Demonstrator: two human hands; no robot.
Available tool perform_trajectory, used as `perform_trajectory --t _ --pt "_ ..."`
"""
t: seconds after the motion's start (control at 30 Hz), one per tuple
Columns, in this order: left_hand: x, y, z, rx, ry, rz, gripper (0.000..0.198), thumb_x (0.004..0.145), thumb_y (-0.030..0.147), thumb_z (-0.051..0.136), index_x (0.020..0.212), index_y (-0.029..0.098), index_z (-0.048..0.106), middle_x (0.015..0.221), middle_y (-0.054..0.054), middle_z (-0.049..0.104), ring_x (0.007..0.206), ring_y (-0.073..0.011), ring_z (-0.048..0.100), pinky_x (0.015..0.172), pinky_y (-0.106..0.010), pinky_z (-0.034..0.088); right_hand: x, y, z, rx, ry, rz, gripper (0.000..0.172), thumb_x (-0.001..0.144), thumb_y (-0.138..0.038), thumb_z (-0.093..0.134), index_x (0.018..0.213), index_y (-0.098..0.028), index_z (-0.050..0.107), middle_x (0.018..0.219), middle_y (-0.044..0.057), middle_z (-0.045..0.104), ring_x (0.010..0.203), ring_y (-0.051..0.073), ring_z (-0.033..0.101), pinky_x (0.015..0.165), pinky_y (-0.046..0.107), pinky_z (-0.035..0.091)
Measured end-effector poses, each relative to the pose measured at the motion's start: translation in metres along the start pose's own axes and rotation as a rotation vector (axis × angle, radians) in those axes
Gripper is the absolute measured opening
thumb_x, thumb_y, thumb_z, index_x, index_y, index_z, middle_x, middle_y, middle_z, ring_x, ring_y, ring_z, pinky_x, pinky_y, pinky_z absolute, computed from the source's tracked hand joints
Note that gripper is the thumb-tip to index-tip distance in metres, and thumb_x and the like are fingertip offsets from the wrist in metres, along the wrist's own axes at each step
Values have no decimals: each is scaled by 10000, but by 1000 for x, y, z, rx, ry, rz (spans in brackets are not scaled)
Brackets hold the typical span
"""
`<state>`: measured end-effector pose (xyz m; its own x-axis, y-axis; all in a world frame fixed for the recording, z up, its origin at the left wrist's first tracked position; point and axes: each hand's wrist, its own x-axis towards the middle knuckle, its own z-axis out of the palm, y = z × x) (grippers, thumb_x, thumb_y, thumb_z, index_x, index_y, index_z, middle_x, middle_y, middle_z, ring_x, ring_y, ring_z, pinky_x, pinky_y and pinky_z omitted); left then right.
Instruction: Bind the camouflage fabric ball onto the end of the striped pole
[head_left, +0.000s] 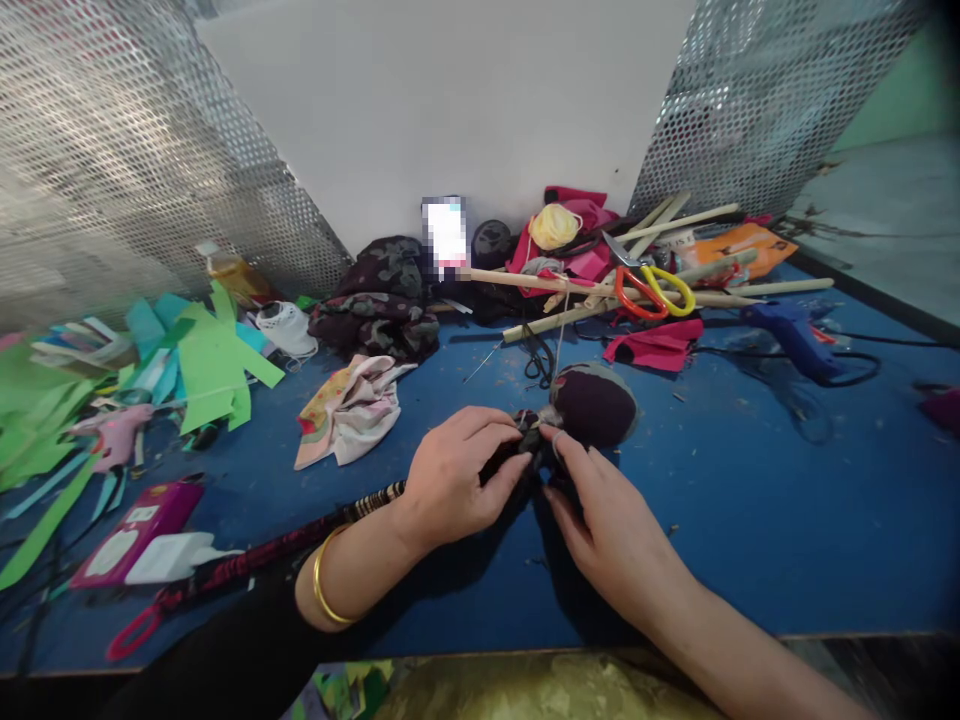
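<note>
A round, dark fabric-covered ball (594, 403) with a greyish pattern lies on the blue table. At its gathered neck is a bunch of dark cloth (529, 436), which my left hand (463, 470) pinches between thumb and fingers. My right hand (604, 515) has its index finger and thumb closed on the same cloth, close beside the ball. A thin pale thread (561, 330) runs up from the neck toward the pile behind. Passing behind my left wrist, a stick wrapped in dark and maroon cloth (277, 548) ends in a pink loop (135, 632).
Scissors (651, 290), wooden sticks (637, 235), yellow yarn (555, 227) and pink cloth crowd the back. A blue glue gun (796, 338) lies right, a pink one (112, 435) left. Green strips (210, 365) and a printed cloth (354, 410) are on the left, near a white charger (171, 556).
</note>
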<state>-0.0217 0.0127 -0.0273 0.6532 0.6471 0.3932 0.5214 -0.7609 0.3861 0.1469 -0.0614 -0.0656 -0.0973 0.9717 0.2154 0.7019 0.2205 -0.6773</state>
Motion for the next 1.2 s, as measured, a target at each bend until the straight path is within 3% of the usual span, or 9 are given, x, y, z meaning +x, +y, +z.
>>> perform_trajectory --t 0.1,0.3,0.43,0.63,0.9,1.1,1.2 --pt "-1 2 1 14 -11 -41 192 803 318 627 918 166 604 976 -82 645 908 -197 592 817 -339 500 0 -1 -1 -43 -12 -3 548 878 -143 396 1415 -192 302 1054 138 574 993 275 568 783 425 514" --pt "-2 0 8 26 14 -87 104 832 126 534 902 182 587 946 -50 637 910 -164 589 832 -317 487 0 -2 -2 -103 -31 4 589 857 -120 402 1432 -201 302 963 118 573 904 264 576 743 409 509" --pt "0 2 6 19 16 -159 20 831 195 565 849 187 560 879 -41 628 848 -169 587 777 -313 485 0 -2 -2 -109 -26 5 589 857 -127 407 1432 -201 305 950 118 575 903 263 576 723 395 508" --pt "4 9 2 101 -63 -149 167 867 278 533 1018 235 590 943 -36 614 893 -179 576 766 -303 475 0 -2 -2 -98 -49 13 584 863 -121 397 1432 -191 290 957 117 560 903 265 562 745 413 501" --pt "5 12 8 96 -23 -267 107 764 227 651 819 197 564 870 -27 610 833 -180 583 728 -300 474 0 -1 -2 -99 -44 10 591 865 -127 399 1439 -202 283 963 118 568 917 262 566 742 396 502" --pt "7 10 3 136 -40 -234 29 844 191 537 847 204 562 831 -3 643 774 -148 604 690 -261 449 -1 0 -2 -73 -31 3 582 866 -134 407 1433 -206 297 923 103 555 877 254 563 738 397 498" --pt "7 9 1 319 -54 -169 153 911 246 444 868 200 584 722 -2 651 667 -149 604 607 -264 404 0 -1 -3 -81 -41 15 573 871 -139 405 1431 -199 302 896 95 547 845 249 556 720 393 501"
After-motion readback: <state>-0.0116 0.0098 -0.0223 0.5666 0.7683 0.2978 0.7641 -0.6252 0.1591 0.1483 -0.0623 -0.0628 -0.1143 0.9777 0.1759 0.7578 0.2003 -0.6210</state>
